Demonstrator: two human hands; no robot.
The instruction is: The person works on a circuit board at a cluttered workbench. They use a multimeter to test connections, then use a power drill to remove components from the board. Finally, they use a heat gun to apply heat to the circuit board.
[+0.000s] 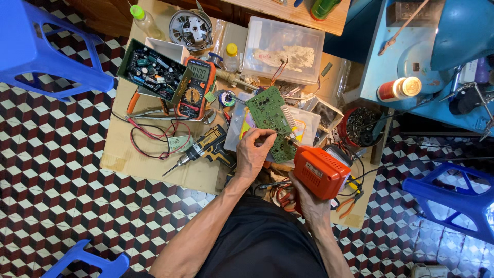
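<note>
My left hand [253, 153] pinches the lower edge of a green circuit board [268, 111], which tilts up over the low work surface. A white ribbon cable runs from the board toward an orange plastic housing [320, 171]. My right hand [307, 198] grips that orange housing from below, just right of the board. Both forearms reach up from the bottom of the view.
A cardboard sheet [134, 154] covers the low table. On it lie an orange multimeter [194, 87] with red and black leads, a cordless drill [205, 148], a box of electronic parts [152, 69], clear plastic tubs [285, 49] and pliers. Blue plastic stools [41, 51] stand around on the patterned tile floor.
</note>
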